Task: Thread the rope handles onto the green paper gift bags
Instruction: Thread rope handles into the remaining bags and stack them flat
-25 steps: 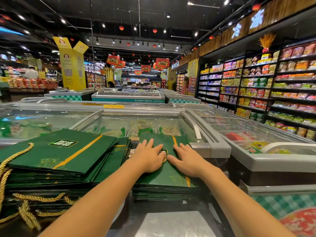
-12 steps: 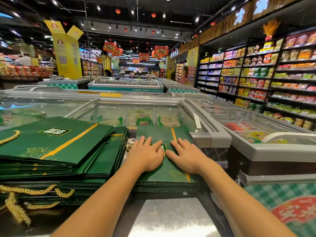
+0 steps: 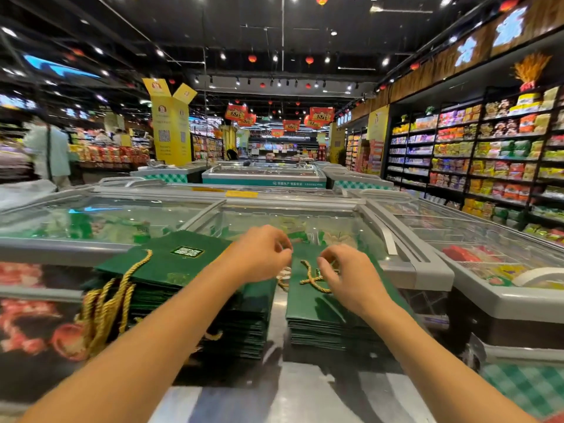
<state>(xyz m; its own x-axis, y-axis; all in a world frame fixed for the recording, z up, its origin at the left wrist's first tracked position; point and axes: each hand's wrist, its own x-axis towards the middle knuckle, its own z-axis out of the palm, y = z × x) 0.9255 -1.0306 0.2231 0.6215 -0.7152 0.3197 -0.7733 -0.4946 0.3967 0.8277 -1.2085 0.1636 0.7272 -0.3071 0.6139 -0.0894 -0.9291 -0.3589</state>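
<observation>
- threaded stack (image 3: 171,267), at 9 o'clock of the left hand: flat-folded dark green paper bags with a small black label on the top face; gold twisted cords (image 3: 103,303) hang off its near edge
- left hand (image 3: 262,254): fingers curled, thumb and forefinger tips drawn together; whether cord lies between them cannot be told
- rope handle (image 3: 311,278), between the hands on the top bag: loose gold twisted cord, crossed over itself; judged light and limp, with no push-stiffness; grip just behind the cut end to steer it into a hole
- unthreaded stack (image 3: 317,319), at 6 o'clock of the rope handle, beside the freezer rim (image 3: 427,270): paper judged light, stiff at the folds, likely to tear at holes; press flat near the top edge
- right hand (image 3: 348,279): fingers curled over the bag; grip on the cord cannot be told
</observation>
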